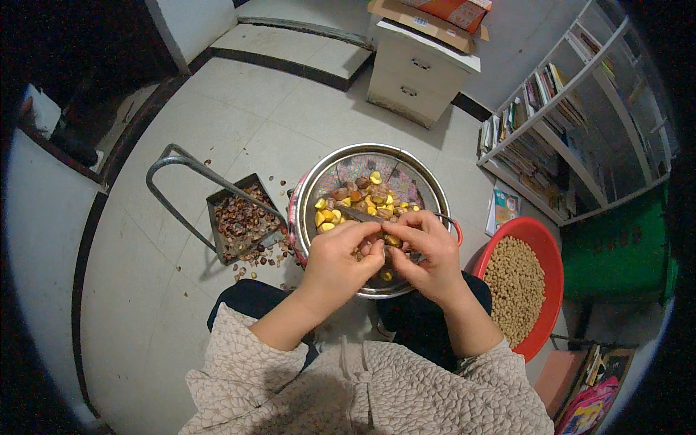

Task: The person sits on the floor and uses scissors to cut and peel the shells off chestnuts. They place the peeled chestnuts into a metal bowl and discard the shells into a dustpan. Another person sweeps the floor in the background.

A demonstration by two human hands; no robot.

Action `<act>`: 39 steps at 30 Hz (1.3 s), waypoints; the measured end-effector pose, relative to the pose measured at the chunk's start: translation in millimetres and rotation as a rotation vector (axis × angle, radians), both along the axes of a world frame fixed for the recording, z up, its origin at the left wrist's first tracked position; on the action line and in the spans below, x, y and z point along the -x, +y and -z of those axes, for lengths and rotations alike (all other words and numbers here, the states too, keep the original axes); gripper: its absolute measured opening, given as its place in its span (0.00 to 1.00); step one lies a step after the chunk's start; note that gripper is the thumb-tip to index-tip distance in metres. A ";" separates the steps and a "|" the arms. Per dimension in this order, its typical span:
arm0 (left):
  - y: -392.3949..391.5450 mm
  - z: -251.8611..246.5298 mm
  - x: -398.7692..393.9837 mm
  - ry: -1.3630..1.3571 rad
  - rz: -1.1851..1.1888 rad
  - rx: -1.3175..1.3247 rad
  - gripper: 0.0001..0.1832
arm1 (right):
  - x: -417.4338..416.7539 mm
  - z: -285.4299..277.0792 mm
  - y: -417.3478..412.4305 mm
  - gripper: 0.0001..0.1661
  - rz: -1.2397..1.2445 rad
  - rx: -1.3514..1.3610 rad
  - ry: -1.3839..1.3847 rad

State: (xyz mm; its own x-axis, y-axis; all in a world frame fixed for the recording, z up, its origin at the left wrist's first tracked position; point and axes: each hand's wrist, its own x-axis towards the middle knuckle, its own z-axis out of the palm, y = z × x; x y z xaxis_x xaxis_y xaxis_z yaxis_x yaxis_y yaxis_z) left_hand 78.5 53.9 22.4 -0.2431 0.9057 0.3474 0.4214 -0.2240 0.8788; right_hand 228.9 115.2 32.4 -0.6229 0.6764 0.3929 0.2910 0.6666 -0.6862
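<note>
My left hand (345, 258) and my right hand (427, 253) meet over a round metal sieve (375, 148), their fingertips on a small chestnut (392, 240). The right fingers grip it; the left thumb and forefinger are pinched beside it, and what lies between them is hidden. Yellow peeled chestnuts (328, 216) and brown ones (340, 194) lie in the sieve. The dark blade of a knife (356, 214) shows just beyond my left fingers; its handle cannot be made out.
Left of the sieve, a metal dustpan (209, 209) holds brown shells, with more scattered on the floor. At right stand a red basin (555, 272) of what look like peanuts, a green bin (614, 255) and a bookshelf (554, 103). A drawer cabinet (416, 81) stands beyond the sieve.
</note>
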 end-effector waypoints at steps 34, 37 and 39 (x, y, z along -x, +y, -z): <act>2.1 10.4 -5.5 -0.533 0.132 0.255 0.08 | 3.9 11.4 -1.6 0.15 0.082 0.440 0.358; 2.9 11.1 -5.5 -0.626 0.165 0.235 0.08 | 3.2 14.7 -1.8 0.16 0.068 0.667 0.421; 3.5 12.5 -4.8 -0.726 0.191 0.234 0.08 | 2.8 8.2 -2.8 0.17 0.050 0.978 0.518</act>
State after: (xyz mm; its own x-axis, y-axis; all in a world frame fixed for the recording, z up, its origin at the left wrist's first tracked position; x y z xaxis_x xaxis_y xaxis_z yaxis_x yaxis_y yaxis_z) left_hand 83.2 57.4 9.9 -0.1688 0.9847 -0.0438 -0.3039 -0.0098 0.9526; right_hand 226.1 112.4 24.2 -0.5007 0.8573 -0.1197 -0.1719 -0.2340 -0.9569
